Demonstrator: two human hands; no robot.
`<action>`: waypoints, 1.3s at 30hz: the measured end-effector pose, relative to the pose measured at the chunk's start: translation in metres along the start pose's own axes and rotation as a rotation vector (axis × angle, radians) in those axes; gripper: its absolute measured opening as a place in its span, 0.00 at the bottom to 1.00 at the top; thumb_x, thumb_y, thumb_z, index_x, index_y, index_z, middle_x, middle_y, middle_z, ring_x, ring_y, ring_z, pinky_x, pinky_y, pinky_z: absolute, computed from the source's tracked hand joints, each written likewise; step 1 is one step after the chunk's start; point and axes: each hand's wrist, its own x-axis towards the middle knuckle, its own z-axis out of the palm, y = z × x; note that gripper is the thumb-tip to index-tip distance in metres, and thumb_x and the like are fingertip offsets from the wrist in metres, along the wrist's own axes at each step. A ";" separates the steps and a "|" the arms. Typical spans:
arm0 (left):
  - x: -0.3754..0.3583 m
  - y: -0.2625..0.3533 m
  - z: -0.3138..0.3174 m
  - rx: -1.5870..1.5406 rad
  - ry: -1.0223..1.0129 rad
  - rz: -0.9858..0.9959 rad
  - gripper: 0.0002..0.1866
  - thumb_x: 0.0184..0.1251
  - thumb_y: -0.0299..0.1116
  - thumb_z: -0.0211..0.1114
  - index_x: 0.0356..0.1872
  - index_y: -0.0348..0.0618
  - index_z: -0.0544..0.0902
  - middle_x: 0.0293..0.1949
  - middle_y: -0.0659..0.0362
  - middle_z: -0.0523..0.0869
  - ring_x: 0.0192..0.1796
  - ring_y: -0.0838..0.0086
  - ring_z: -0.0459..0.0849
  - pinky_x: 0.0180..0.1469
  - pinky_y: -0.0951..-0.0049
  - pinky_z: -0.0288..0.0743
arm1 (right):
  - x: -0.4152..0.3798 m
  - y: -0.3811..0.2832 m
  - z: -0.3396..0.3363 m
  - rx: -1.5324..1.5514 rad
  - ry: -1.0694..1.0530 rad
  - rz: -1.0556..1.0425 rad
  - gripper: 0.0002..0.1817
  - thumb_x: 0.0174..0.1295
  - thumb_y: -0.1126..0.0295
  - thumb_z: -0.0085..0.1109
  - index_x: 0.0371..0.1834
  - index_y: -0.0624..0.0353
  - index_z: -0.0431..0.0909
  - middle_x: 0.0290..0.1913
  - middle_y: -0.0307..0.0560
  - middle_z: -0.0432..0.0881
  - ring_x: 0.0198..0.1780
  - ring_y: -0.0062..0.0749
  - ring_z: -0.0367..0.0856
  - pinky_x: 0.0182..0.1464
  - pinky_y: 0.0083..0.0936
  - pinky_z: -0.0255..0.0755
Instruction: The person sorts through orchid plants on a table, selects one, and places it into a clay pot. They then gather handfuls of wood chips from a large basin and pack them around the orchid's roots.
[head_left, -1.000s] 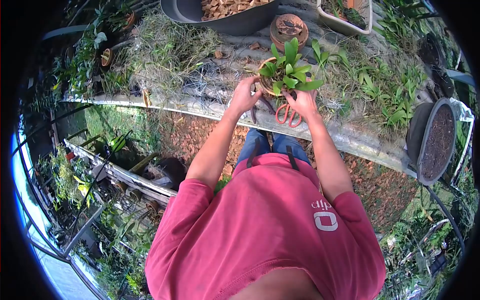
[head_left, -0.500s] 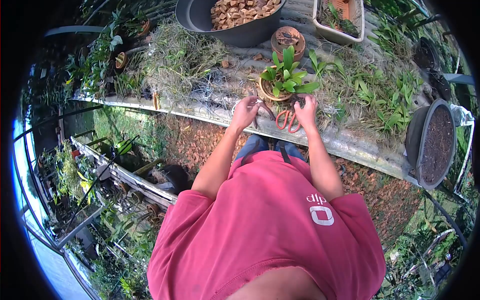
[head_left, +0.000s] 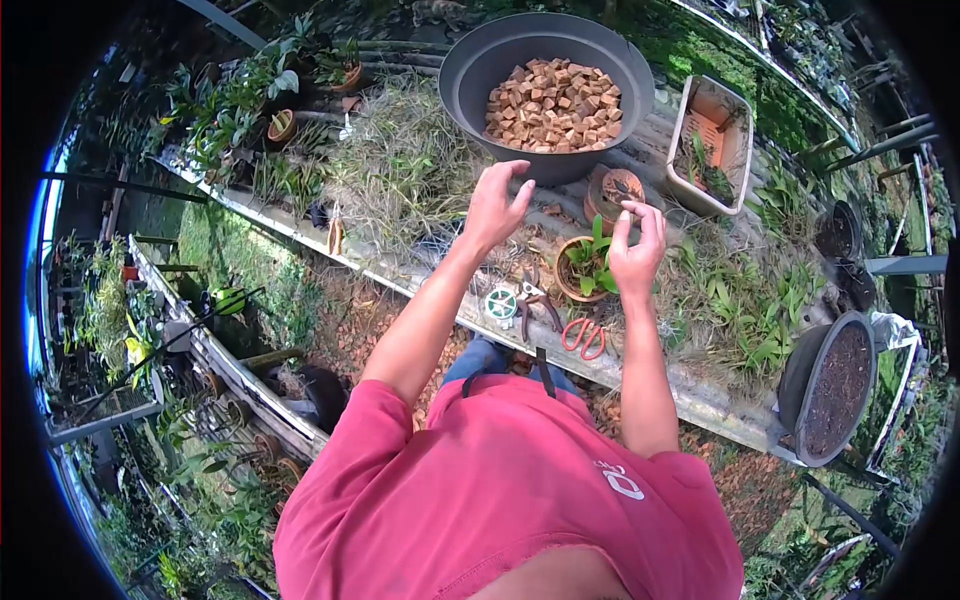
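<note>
My left hand (head_left: 496, 205) is raised near the front rim of a black tub (head_left: 548, 167) filled with brown chunks (head_left: 555, 105); its fingers are apart and hold nothing. My right hand (head_left: 638, 248) is above the potted plant (head_left: 590, 262), with thumb and fingers pinched near a small dark piece in front of the clay pots (head_left: 612, 190). Whether it grips that piece is hard to tell. On the bench edge lie red-handled scissors (head_left: 583, 338), pliers with dark handles (head_left: 539, 304) and a green-and-white spool (head_left: 501, 304).
A rectangular planter (head_left: 708, 150) stands at the back right. Dry grass-like plants (head_left: 405, 170) cover the bench's left part, leafy plants (head_left: 745, 310) its right. A dark pot of soil (head_left: 840, 390) is at the right edge. A second bench (head_left: 225, 360) stands lower left.
Both hands have risen from beside the potted plant toward the tub and clay pots. The left hand has opened. The view has shifted, showing more of the tub, and the spool and pliers are now uncovered.
</note>
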 end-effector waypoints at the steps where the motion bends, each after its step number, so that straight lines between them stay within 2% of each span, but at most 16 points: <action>1: 0.019 -0.010 -0.005 0.024 -0.001 0.027 0.18 0.69 0.34 0.70 0.56 0.38 0.83 0.53 0.48 0.85 0.61 0.56 0.81 0.66 0.59 0.73 | 0.016 -0.006 0.018 -0.019 -0.065 -0.055 0.08 0.65 0.77 0.60 0.46 0.61 0.82 0.47 0.51 0.83 0.52 0.48 0.80 0.57 0.41 0.72; 4: 0.085 -0.047 -0.021 0.214 0.071 0.127 0.18 0.68 0.34 0.70 0.55 0.37 0.82 0.54 0.47 0.84 0.61 0.56 0.80 0.66 0.58 0.74 | 0.069 -0.019 0.082 -0.163 -0.216 -0.147 0.16 0.67 0.67 0.63 0.55 0.60 0.81 0.52 0.55 0.83 0.60 0.53 0.78 0.65 0.44 0.70; 5: 0.114 -0.078 -0.011 0.324 0.172 0.254 0.18 0.72 0.44 0.66 0.52 0.41 0.86 0.51 0.49 0.88 0.58 0.56 0.84 0.64 0.57 0.75 | 0.087 -0.009 0.112 -0.267 -0.235 -0.175 0.20 0.68 0.62 0.62 0.60 0.60 0.79 0.55 0.56 0.83 0.64 0.53 0.76 0.69 0.46 0.66; 8: 0.152 -0.129 -0.013 0.583 -0.502 -0.070 0.25 0.74 0.56 0.58 0.47 0.45 0.90 0.43 0.49 0.91 0.53 0.55 0.87 0.63 0.55 0.75 | 0.106 0.036 0.184 -0.527 -0.474 -0.045 0.31 0.72 0.44 0.55 0.67 0.56 0.79 0.66 0.55 0.79 0.74 0.53 0.69 0.79 0.51 0.54; 9: 0.151 -0.139 -0.010 0.538 -0.366 0.123 0.30 0.74 0.62 0.51 0.44 0.48 0.92 0.38 0.49 0.92 0.49 0.55 0.90 0.60 0.55 0.78 | 0.120 0.029 0.191 -0.599 -0.583 0.023 0.32 0.72 0.42 0.53 0.67 0.54 0.80 0.68 0.54 0.78 0.75 0.53 0.68 0.80 0.51 0.54; 10: 0.155 -0.149 -0.007 0.521 -0.401 0.087 0.30 0.75 0.61 0.50 0.45 0.48 0.92 0.39 0.49 0.92 0.49 0.54 0.90 0.59 0.55 0.78 | 0.124 0.026 0.199 -0.665 -0.693 0.103 0.32 0.72 0.41 0.52 0.67 0.53 0.81 0.70 0.53 0.77 0.75 0.52 0.67 0.80 0.52 0.53; 11: 0.158 -0.153 -0.007 0.507 -0.438 0.049 0.30 0.75 0.61 0.50 0.46 0.49 0.92 0.39 0.48 0.92 0.49 0.54 0.90 0.58 0.54 0.79 | 0.119 0.038 0.206 -0.608 -0.542 0.021 0.32 0.72 0.37 0.47 0.62 0.47 0.85 0.66 0.53 0.82 0.72 0.49 0.73 0.78 0.50 0.56; 14: 0.174 -0.146 -0.014 0.560 -0.686 -0.028 0.30 0.76 0.59 0.47 0.46 0.49 0.92 0.40 0.46 0.92 0.48 0.53 0.91 0.55 0.54 0.82 | 0.133 0.023 0.206 -0.695 -0.911 0.323 0.32 0.71 0.35 0.45 0.57 0.45 0.89 0.57 0.54 0.88 0.65 0.48 0.81 0.76 0.49 0.59; 15: 0.178 -0.144 -0.014 0.574 -0.729 -0.029 0.30 0.76 0.60 0.47 0.46 0.49 0.92 0.40 0.46 0.92 0.48 0.53 0.91 0.55 0.54 0.82 | 0.128 0.026 0.207 -0.673 -0.797 0.263 0.31 0.70 0.35 0.45 0.52 0.42 0.92 0.46 0.54 0.91 0.55 0.51 0.86 0.69 0.46 0.69; 19: 0.179 -0.135 -0.026 0.552 -0.784 0.087 0.33 0.75 0.66 0.46 0.41 0.52 0.92 0.30 0.49 0.90 0.40 0.53 0.91 0.45 0.54 0.83 | 0.131 0.019 0.204 -0.711 -0.838 0.349 0.32 0.70 0.36 0.45 0.43 0.47 0.93 0.40 0.57 0.90 0.47 0.55 0.88 0.53 0.46 0.80; 21: 0.175 -0.137 -0.033 0.497 -0.785 0.241 0.35 0.73 0.72 0.47 0.37 0.54 0.92 0.23 0.49 0.87 0.33 0.53 0.89 0.37 0.55 0.82 | 0.127 0.023 0.201 -0.679 -0.822 0.361 0.33 0.70 0.37 0.44 0.40 0.50 0.92 0.40 0.58 0.90 0.47 0.56 0.88 0.54 0.48 0.79; 22: 0.174 -0.139 -0.035 0.569 -0.841 0.256 0.38 0.69 0.76 0.48 0.31 0.53 0.92 0.29 0.50 0.90 0.38 0.57 0.91 0.41 0.58 0.83 | 0.127 0.023 0.201 -0.677 -0.808 0.345 0.33 0.70 0.37 0.44 0.40 0.51 0.92 0.40 0.58 0.90 0.47 0.56 0.88 0.54 0.48 0.79; 27: 0.158 -0.158 -0.032 0.458 -0.855 0.525 0.19 0.71 0.52 0.66 0.40 0.46 0.89 0.32 0.53 0.90 0.39 0.54 0.89 0.42 0.53 0.82 | 0.128 0.024 0.194 -0.660 -0.861 0.313 0.34 0.71 0.37 0.42 0.40 0.52 0.92 0.40 0.60 0.90 0.49 0.56 0.88 0.55 0.48 0.79; 30: 0.145 -0.147 -0.031 0.433 -0.915 0.510 0.14 0.70 0.46 0.67 0.43 0.45 0.88 0.35 0.53 0.90 0.40 0.53 0.89 0.44 0.54 0.82 | 0.128 0.024 0.180 -0.628 -0.902 0.311 0.34 0.72 0.37 0.41 0.40 0.52 0.92 0.41 0.61 0.89 0.50 0.57 0.87 0.56 0.48 0.78; 36: 0.135 -0.135 -0.035 0.252 -0.970 0.366 0.26 0.69 0.60 0.67 0.42 0.45 0.91 0.34 0.46 0.90 0.42 0.50 0.89 0.48 0.53 0.83 | 0.141 0.037 0.154 -0.538 -0.972 0.287 0.35 0.73 0.37 0.41 0.41 0.53 0.92 0.41 0.64 0.89 0.49 0.59 0.86 0.56 0.49 0.78; 39: 0.168 -0.115 -0.034 0.241 -1.199 -0.045 0.34 0.68 0.66 0.65 0.48 0.41 0.91 0.43 0.45 0.92 0.50 0.53 0.90 0.56 0.58 0.81 | 0.155 0.051 0.144 -0.578 -0.798 0.236 0.36 0.75 0.38 0.39 0.39 0.56 0.92 0.42 0.67 0.88 0.51 0.60 0.85 0.58 0.49 0.76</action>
